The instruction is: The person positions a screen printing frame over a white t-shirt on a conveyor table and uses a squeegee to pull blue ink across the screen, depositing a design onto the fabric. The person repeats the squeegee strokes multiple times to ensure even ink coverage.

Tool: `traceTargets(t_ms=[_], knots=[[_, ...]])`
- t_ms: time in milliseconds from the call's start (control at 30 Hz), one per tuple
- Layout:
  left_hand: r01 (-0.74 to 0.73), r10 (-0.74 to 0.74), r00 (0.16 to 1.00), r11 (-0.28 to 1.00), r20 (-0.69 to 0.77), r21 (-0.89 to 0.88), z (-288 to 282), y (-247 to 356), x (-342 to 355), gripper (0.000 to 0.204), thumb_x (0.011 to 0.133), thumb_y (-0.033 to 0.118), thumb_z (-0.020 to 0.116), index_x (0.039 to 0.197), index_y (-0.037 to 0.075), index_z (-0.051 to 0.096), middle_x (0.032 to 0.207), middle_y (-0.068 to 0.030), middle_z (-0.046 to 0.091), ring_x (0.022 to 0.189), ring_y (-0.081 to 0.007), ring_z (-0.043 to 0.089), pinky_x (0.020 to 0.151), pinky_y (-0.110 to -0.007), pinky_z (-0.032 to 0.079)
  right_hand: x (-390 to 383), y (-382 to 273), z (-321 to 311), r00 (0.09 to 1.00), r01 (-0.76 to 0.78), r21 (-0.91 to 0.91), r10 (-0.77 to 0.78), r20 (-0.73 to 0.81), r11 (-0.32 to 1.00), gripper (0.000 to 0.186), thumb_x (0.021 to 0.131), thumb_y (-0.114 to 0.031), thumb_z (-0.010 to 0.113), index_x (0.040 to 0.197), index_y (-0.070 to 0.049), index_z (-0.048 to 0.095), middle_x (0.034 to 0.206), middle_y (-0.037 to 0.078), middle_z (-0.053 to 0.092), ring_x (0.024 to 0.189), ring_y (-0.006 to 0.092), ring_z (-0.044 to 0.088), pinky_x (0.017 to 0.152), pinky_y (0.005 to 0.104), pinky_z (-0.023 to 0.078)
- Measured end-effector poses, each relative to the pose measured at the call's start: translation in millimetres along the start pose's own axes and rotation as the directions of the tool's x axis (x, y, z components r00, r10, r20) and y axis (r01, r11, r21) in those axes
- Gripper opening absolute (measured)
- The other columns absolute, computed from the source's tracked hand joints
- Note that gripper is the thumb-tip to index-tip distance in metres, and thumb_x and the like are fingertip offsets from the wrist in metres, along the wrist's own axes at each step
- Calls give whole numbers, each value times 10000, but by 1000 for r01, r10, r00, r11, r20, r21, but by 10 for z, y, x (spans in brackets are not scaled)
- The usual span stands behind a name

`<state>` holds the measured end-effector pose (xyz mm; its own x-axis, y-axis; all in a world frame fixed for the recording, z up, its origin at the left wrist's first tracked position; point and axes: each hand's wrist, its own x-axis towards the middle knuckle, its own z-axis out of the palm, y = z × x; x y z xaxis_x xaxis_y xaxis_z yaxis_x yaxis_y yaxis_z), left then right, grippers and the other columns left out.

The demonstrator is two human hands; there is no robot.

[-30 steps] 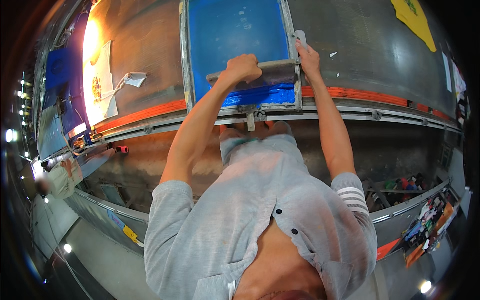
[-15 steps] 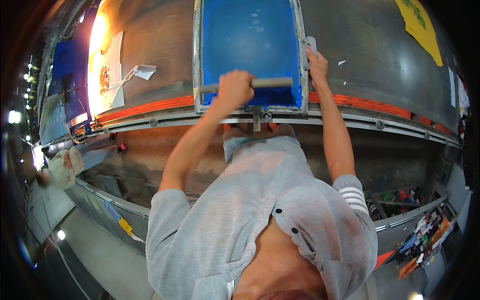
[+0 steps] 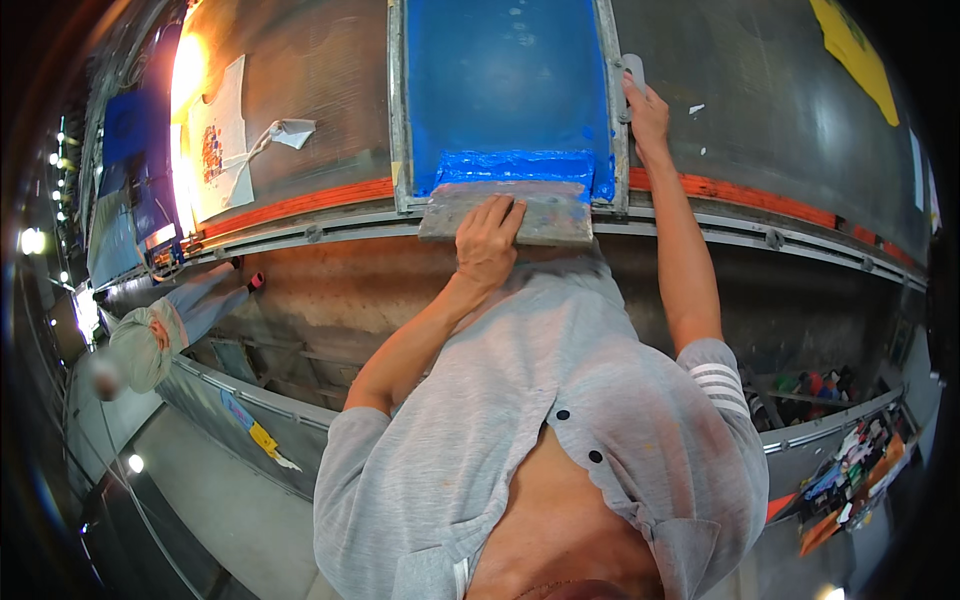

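A screen-printing frame [image 3: 618,170] with a blue mesh [image 3: 505,80] lies on the long grey table ahead of me. Thick wet blue ink [image 3: 520,163] is banked across its near end. My left hand [image 3: 487,240] is closed on a wide squeegee [image 3: 560,213], fingers over its flat face. The squeegee is tilted toward me at the frame's near edge, its far edge against the ink. My right hand [image 3: 648,115] is wrapped round a pale grip handle [image 3: 634,68] on the right side of the frame.
A white garment piece [image 3: 228,140] with a colourful print lies left, beside a bright glow. A yellow printed piece [image 3: 860,60] lies far right. Orange strips [image 3: 735,194] and a metal rail [image 3: 780,240] edge the table. Another person [image 3: 148,340] stands at left.
The squeegee has tipped back toward me and moved nearer, baring the ink bank. My left hand's fingers now lie over its face. My right hand stays on the handle.
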<state>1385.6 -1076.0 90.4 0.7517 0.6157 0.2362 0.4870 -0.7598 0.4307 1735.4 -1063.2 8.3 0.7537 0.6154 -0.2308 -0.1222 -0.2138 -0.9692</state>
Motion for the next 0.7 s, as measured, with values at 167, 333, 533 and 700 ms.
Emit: traceTargets(t_ms=[167, 333, 533, 700], knots=[[60, -53, 990, 997, 134, -47, -216, 10, 137, 418, 713, -3, 642, 1103, 77, 769, 1067, -144, 741, 1014, -331, 706, 830, -449, 552, 52, 78, -15, 1000, 2, -17, -3, -14, 1000, 410, 963, -265, 700, 1275, -1, 735, 1090, 71, 766, 997, 120, 658, 903, 280, 504], [279, -273, 865, 959, 421, 49, -700, -203, 1031, 429, 694, 32, 596, 1044, 136, 821, 913, -178, 759, 875, -385, 724, 749, -489, 566, 88, 131, -26, 1000, 9, 6, -9, -19, 1000, 425, 962, -276, 706, 1278, 7, 731, 1085, 75, 763, 987, 121, 656, 892, 276, 503], [289, -271, 710, 954, 650, 82, -13, -840, 1716, 445, 673, 102, 627, 1080, 94, 807, 913, -201, 765, 918, -402, 730, 812, -496, 569, 40, 68, 3, 999, -17, -36, 15, -33, 999, 453, 962, -282, 710, 1289, 31, 716, 1106, 81, 758, 997, 116, 652, 894, 271, 500], [327, -293, 444, 933, 847, 151, 311, -873, 1923, 435, 569, 55, 698, 990, 65, 805, 1008, -225, 764, 1021, -416, 727, 839, -504, 572, 68, 114, -20, 1000, 14, 11, -14, -16, 1000, 436, 968, -275, 703, 1293, 16, 720, 1112, 80, 761, 1002, 122, 653, 900, 270, 499]])
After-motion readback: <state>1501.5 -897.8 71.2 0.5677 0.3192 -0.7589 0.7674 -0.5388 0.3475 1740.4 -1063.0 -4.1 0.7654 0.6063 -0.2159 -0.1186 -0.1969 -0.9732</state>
